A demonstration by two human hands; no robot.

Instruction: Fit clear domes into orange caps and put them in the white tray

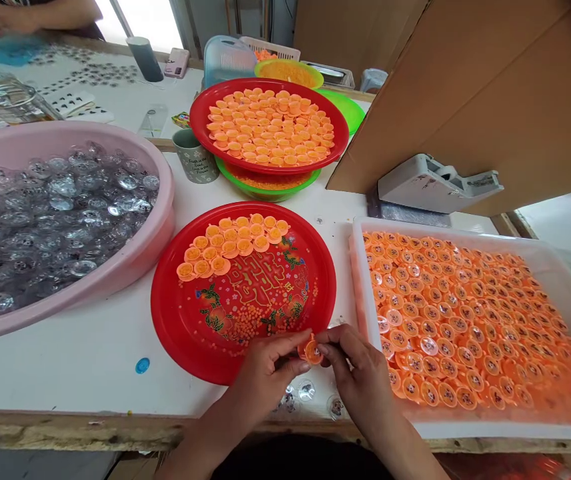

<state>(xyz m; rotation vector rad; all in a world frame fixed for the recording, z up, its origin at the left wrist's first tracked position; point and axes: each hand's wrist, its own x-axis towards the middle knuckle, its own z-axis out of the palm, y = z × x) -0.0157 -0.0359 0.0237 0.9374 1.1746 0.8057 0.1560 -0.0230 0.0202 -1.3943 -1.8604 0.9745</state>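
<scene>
My left hand (264,375) pinches a small orange toy teacup (314,353) over the near edge of a round red tray (175,333). The fingers of my right hand (363,377) are closed on the cup's other side; a picture with dark marks shows in its mouth. On the tray, rows of orange teacups (230,243) stand at the far side, with small loose orange beads (250,323) nearer. Several clear round lids (306,390) lie on the table below my hands. Right of them, a white bin (358,293) holds many orange cups with printed tops.
A pink tub (165,193) of clear domed lids stands left. Behind are a raised red tray (335,143) of cups, a green mug (195,157) and a tape dispenser (435,187) by a cardboard panel (415,100). Another person's arm (60,17) is at upper left.
</scene>
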